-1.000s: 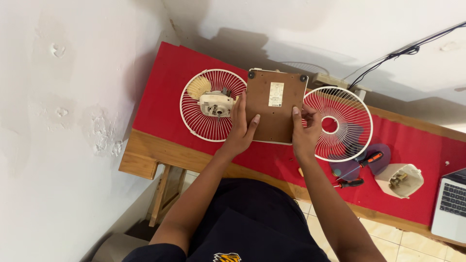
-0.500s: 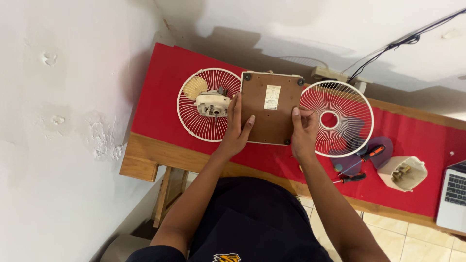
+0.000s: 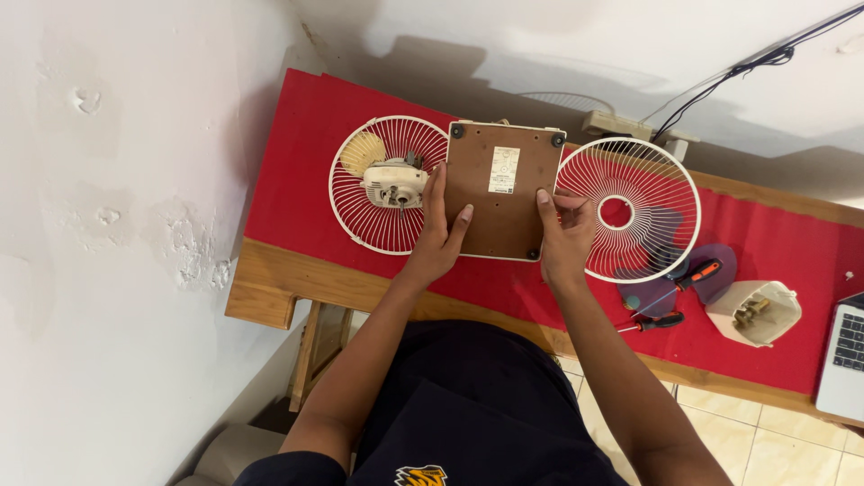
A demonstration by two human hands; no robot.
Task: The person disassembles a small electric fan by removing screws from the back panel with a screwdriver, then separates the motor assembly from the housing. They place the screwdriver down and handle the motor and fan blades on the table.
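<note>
Nearest, the left hand (image 3: 438,236) and right hand (image 3: 563,236) grip the side edges of a brown square fan base (image 3: 500,191), upturned on the red table cover (image 3: 297,162). A white rectangular label (image 3: 504,170) sits at its centre, with black feet at the far corners.

A brown fan base (image 3: 500,191) with black corner feet is lying on the red table cover (image 3: 297,153) between two white wire grilles (image 3: 382,220) (image 3: 650,200), while orange-and-black screwdrivers (image 3: 698,274) are resting near the wooden front edge (image 3: 297,286).
</note>
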